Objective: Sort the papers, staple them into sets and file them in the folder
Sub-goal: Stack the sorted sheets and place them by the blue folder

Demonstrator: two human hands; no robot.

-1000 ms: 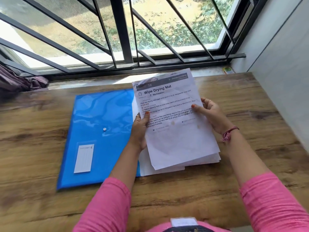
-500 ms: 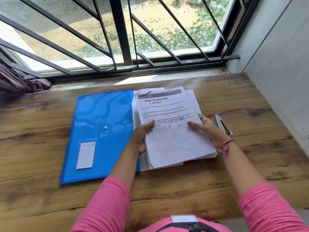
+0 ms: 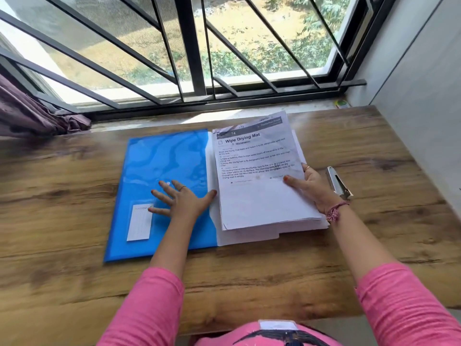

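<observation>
Fingers (image 3: 291, 179) of the right hand (image 3: 313, 189) grip the stack of papers (image 3: 259, 176) at its three-o'clock edge, thumb over the top sheet headed "Wipe Drying Mat". Left hand (image 3: 180, 199) lies spread flat on the blue folder (image 3: 162, 166) at nine o'clock; a stapler (image 3: 338, 182) sits at three.
</observation>
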